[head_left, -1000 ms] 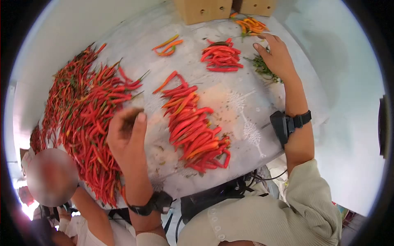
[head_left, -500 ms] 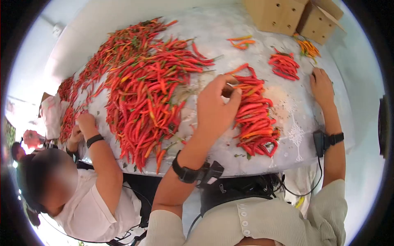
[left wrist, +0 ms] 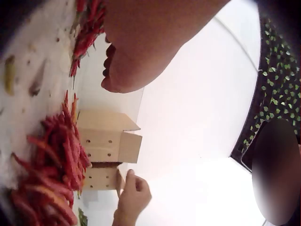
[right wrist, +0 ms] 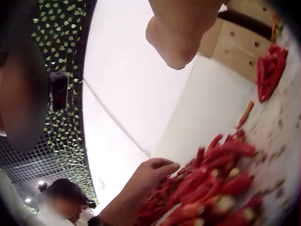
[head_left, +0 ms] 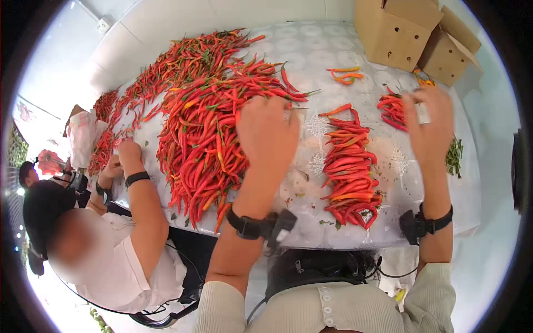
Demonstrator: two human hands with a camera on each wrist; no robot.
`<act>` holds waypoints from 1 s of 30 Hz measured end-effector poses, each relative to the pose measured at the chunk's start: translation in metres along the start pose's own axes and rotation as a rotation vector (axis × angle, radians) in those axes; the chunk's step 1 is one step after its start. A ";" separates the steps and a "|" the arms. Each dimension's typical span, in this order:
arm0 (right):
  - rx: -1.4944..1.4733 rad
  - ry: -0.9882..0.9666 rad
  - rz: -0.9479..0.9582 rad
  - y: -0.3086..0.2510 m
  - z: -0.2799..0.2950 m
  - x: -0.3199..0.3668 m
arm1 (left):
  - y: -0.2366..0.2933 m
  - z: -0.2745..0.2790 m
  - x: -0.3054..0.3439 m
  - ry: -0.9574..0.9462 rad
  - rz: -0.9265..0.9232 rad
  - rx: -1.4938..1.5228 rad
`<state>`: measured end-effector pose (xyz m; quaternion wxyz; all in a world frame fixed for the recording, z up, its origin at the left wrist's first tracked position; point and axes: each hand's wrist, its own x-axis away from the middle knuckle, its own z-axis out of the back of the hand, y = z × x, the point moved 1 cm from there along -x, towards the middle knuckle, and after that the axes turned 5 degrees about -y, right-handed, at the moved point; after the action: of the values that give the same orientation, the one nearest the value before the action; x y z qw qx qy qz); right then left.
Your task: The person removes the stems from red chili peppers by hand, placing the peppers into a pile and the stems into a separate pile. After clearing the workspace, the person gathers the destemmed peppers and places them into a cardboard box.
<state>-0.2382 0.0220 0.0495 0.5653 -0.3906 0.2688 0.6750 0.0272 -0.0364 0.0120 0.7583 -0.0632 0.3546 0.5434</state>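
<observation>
Two boxes (head_left: 395, 30), left hand (head_left: 267, 133), right hand (head_left: 428, 126)

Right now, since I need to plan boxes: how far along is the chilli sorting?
Done: a long row of red chillies, a smaller red heap, a few orange ones and green scraps lie apart. In hand: the left hand reaches the big pile; the right hand hovers. Left: that pile, by far the largest.
</observation>
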 end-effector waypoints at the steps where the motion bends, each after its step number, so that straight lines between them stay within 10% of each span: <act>1: -0.087 -0.008 0.061 -0.010 -0.007 0.000 | -0.005 0.005 -0.008 0.000 0.039 -0.130; 14: -0.535 -0.314 -0.093 -0.023 -0.028 0.031 | -0.025 -0.014 -0.022 -0.142 0.147 -0.442; 22: -0.960 -0.477 -0.309 -0.039 -0.022 0.033 | 0.034 0.003 0.008 -0.026 -0.126 0.340; 30: -1.166 -0.476 -0.499 -0.047 -0.021 0.039 | 0.060 0.006 0.024 -0.162 -0.362 0.351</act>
<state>-0.1895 0.0372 0.0091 0.4448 -0.5226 -0.3692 0.6267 -0.0178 0.0096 0.0192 0.8685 0.0507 0.3643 0.3323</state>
